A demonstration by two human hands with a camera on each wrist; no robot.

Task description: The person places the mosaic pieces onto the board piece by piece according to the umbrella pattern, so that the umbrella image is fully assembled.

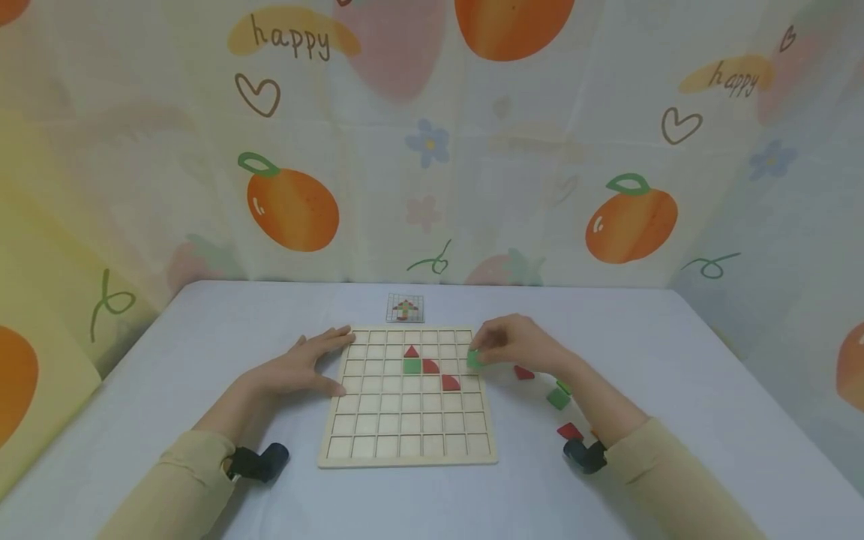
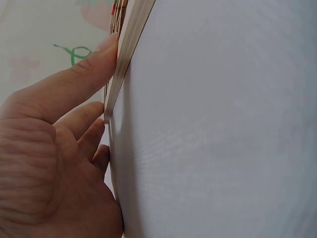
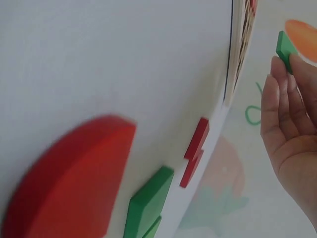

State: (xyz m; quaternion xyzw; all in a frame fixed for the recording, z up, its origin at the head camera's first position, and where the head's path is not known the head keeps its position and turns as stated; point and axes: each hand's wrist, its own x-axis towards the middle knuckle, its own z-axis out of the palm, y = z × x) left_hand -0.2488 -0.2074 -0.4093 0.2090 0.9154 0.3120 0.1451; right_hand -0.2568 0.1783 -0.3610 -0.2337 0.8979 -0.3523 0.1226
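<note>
My right hand (image 1: 523, 345) pinches a green square tile (image 1: 474, 359) between thumb and fingertips, over the right edge of the wooden grid board (image 1: 378, 424). In the right wrist view this green tile stands up from the fingertips. On the board lie a red triangle (image 1: 412, 352), a green square (image 1: 412, 366) under it, and red quarter-round tiles (image 1: 430, 367) to the right and lower right. My left hand (image 1: 290, 367) rests along the board's left edge, thumb apart from the extended fingers. The left wrist view shows its thumb against the board's side.
A small card (image 1: 405, 308) with a coloured arrow-like pattern lies behind the board. Right of the board, near my right forearm, are loose pieces: a red tile (image 1: 523, 373), a green square (image 1: 559, 398) and another red piece (image 1: 570, 431). A printed cloth hangs behind the table.
</note>
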